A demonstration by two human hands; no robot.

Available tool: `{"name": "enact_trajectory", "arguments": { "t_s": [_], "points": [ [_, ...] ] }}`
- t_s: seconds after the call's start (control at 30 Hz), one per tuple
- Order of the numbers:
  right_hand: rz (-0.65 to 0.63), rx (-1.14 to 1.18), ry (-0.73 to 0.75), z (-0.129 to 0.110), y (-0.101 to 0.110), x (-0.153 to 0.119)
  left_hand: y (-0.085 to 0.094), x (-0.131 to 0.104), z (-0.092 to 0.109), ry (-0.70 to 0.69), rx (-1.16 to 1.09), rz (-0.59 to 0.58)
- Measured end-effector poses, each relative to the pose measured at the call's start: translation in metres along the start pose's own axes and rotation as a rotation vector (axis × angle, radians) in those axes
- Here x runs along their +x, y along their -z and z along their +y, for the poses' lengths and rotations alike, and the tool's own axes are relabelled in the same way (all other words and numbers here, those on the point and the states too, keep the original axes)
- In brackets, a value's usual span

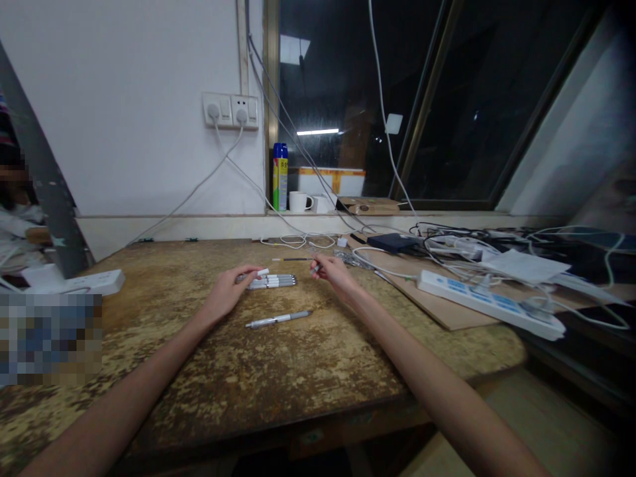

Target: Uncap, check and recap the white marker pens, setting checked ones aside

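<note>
My left hand (229,286) is closed around a short white pen barrel (262,272), whose end sticks out past the fingertips. Just under it several white and grey pens (278,281) lie side by side on the worn wooden table (278,364). My right hand (334,273) pinches a small grey pen part (314,268); the fingers cover most of it. A thin dark pen refill (294,259) lies beyond the hands, its tip end close to my right hand. Nearer to me a single pen (278,319) rests apart from the row.
A white power strip (489,305) and tangled cables sit on a brown board (437,308) at right. Another power strip (97,283) lies at left, near a person's sleeve (20,222). A mug (299,201) and spray can (280,177) stand on the window sill.
</note>
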State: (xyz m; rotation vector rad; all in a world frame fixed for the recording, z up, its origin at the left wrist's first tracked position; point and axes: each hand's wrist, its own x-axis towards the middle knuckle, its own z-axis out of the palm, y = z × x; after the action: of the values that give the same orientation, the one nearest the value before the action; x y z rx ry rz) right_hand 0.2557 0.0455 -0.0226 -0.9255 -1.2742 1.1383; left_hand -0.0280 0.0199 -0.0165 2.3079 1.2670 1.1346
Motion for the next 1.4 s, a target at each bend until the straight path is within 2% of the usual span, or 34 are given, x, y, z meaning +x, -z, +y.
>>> {"name": "enact_trajectory", "arguments": {
  "t_s": [0.17, 0.37, 0.6, 1.4],
  "points": [
    [-0.019, -0.023, 0.022, 0.0001, 0.0012, -0.0001, 0.0002, 0.0010, 0.0001, 0.003, 0.006, -0.002],
    [-0.100, -0.009, 0.039, 0.0010, 0.0008, -0.0012, -0.0004, 0.0018, -0.0024, 0.007, 0.002, 0.007],
    [-0.142, -0.038, 0.087, 0.0038, -0.0015, -0.0003, 0.0017, 0.0034, 0.0031, 0.035, -0.047, 0.007],
    [-0.019, -0.115, 0.091, 0.0064, -0.0013, 0.0034, 0.0000, 0.0047, -0.0013, 0.069, -0.110, 0.009]
  ]
}}
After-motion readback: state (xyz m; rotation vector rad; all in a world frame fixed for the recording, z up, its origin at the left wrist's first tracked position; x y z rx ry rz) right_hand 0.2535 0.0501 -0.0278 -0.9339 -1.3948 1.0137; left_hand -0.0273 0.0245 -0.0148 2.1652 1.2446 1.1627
